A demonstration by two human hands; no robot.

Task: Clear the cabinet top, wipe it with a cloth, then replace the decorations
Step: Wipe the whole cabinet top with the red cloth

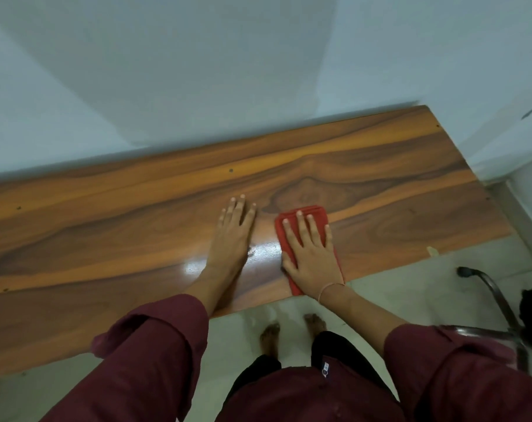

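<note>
We are pressing the soft, folded cloth (301, 219) flat under our right hand (311, 254), fingers spread; left hand (232, 236) is lying open on the top (395, 190).

Wide cabinet top (106, 226) open left and right, wall (197, 71) along its back edge, chair frame (483, 331) by front right corner

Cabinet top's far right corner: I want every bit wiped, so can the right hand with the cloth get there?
Probably yes. The right hand lies flat on the red cloth, and the cabinet top between it and that corner carries nothing visible, though it may take a lean.
</note>
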